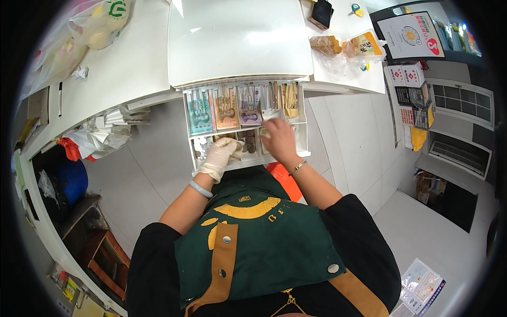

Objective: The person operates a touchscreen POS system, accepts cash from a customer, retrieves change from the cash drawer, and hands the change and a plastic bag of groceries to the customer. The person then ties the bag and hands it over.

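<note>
A white cash drawer (303, 154) is pulled out in front of me. My left hand (222, 155), in a thin whitish glove, is over its front row of coin compartments. Its fingers are bunched, and some pale, thin material shows at their tips; I cannot tell whether that is held or part of the glove. My bare right hand (280, 138) hovers above the front right compartment, fingers parted and nothing visible in them. Silver coins (203, 146) lie front left, darker coins (249, 143) nearer the middle. Behind stand green banknotes (200, 119), brownish banknotes (226, 118) and purple banknotes (250, 117) under clear clips.
Above the drawer is a glossy white panel (237, 39). On the right counter lie a phone (321, 15), scissors (357, 11) and wrapped food (326, 45). Plastic bags (99, 27) rest at the left; more bags (101, 136) hang below. Something red (283, 180) is under the drawer.
</note>
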The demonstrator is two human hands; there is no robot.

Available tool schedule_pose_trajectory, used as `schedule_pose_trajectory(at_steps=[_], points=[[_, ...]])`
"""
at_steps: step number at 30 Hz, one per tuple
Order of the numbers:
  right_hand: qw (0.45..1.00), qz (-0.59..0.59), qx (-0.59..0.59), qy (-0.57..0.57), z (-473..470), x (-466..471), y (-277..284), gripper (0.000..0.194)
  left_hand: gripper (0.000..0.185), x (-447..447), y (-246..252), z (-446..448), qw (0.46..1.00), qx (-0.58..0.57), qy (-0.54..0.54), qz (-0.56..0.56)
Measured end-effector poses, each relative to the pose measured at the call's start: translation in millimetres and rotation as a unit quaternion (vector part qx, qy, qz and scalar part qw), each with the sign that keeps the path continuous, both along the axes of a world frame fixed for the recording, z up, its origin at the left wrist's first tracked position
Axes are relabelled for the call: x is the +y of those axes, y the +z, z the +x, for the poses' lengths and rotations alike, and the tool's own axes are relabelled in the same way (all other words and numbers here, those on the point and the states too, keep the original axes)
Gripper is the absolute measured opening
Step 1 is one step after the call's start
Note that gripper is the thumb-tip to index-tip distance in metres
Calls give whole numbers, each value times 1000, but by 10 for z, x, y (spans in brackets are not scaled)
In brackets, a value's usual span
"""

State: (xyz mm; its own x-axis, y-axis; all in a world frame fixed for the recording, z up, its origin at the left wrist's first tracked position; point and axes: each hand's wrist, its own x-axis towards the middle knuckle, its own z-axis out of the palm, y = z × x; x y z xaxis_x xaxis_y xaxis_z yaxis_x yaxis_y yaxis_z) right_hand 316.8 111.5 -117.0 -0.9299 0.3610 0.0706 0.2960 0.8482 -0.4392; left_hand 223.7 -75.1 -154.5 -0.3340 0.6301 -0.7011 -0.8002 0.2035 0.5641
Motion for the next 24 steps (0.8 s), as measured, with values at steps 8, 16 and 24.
schedule_pose_trajectory(at_steps=[8,16,24], points=[[999,15,-24,21,-59,323,240,7,12,-191,92,-141,981,193,16,18],[941,-314,-117,57,-350,-82,695,12,11,-144,477,-41,958,279,-67,29],[933,-315,-166,-49,-219,-247,126,14,10,-870,319,-229,978,136,152,-51]])
